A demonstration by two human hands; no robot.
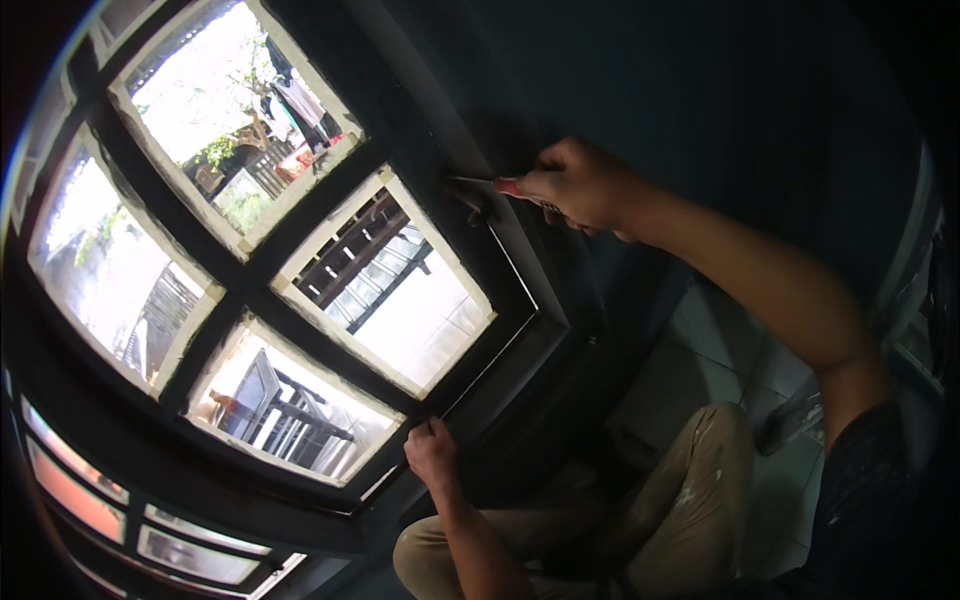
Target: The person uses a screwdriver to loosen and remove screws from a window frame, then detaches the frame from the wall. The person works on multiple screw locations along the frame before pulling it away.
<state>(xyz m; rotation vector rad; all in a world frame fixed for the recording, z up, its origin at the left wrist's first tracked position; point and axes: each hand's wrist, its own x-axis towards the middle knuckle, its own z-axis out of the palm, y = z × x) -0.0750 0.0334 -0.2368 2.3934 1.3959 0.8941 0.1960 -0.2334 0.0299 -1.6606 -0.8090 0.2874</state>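
My right hand (580, 190) is closed on a red-handled screwdriver (508, 186), its metal shaft pointing left at the dark window frame beside a small dark metal latch or stay (470, 200); I cannot tell if the tip touches. My left hand (432, 455) is at the lower part of the same dark window frame (250, 268), fingers curled at its edge; what they grip, if anything, is hidden. The window's panes are edged with pale masking tape (455, 345).
A second window (190, 550) is at the lower left. My bent leg (690, 480) in paint-spotted tan trousers is below, over a tiled floor (705, 330). A dark wall (720, 110) fills the upper right. Outside show plants, hanging clothes and railings.
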